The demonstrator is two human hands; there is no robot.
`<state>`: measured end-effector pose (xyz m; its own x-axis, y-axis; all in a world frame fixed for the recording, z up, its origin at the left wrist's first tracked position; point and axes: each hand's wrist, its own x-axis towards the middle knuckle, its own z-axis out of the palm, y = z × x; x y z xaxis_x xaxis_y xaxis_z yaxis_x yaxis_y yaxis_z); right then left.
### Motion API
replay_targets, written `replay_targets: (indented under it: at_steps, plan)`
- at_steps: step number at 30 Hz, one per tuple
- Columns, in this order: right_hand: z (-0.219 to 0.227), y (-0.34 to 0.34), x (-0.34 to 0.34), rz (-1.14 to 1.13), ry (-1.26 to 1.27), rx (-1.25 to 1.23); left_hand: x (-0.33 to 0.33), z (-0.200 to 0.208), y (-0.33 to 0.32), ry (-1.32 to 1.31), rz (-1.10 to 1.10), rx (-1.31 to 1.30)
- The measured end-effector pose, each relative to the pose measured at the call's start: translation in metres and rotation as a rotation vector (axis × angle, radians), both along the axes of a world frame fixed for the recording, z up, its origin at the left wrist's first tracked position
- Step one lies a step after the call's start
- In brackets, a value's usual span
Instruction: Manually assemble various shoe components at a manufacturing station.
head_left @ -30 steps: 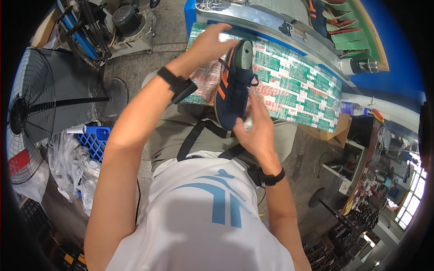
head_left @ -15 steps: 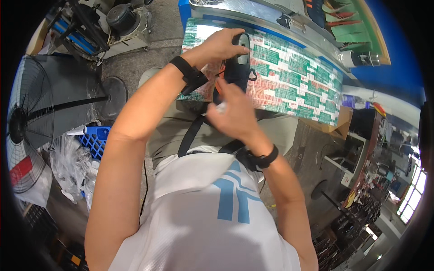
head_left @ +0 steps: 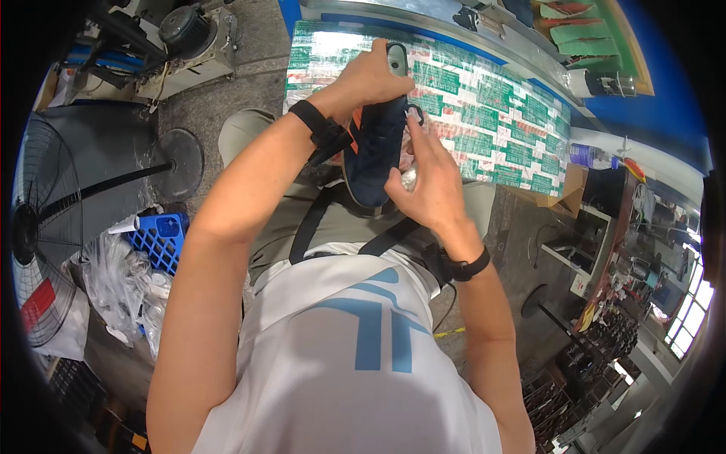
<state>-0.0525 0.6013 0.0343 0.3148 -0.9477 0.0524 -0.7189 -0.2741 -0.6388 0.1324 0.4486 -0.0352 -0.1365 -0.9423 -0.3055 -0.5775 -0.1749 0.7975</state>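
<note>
A dark navy shoe [head_left: 372,155] with an orange patch on its side lies sole down, toe toward me, at the near edge of a tape-covered surface. My left hand [head_left: 370,79] is closed round its heel end, with fingers and thumb about the collar. The pale insole shows in the shoe's opening. On the shoe's right side is my right hand [head_left: 432,178], thumb near the toe and fingertips by a dark loop. A small white wad [head_left: 409,178], its kind unclear, sits between that thumb and the fingers.
The worktop [head_left: 491,113] is wrapped in green, white and red printed tape. Behind it runs a metal ledge [head_left: 423,26]. A clear bottle with a purple label [head_left: 591,157] stands at right. To my left are a floor fan [head_left: 45,219] and a blue crate [head_left: 160,238] with plastic bags.
The shoe has come nearer to me, its toe now in plain sight. My right hand has moved from over the shoe to its right side, the white wad going with it.
</note>
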Motion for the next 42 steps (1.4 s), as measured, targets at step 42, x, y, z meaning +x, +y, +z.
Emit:
replay_targets:
  at_steps: [42]
  plan:
    - [-0.004, 0.027, -0.03, -0.021, -0.233, 0.246, -0.019, -0.008, 0.011, -0.02, -0.003, -0.199]
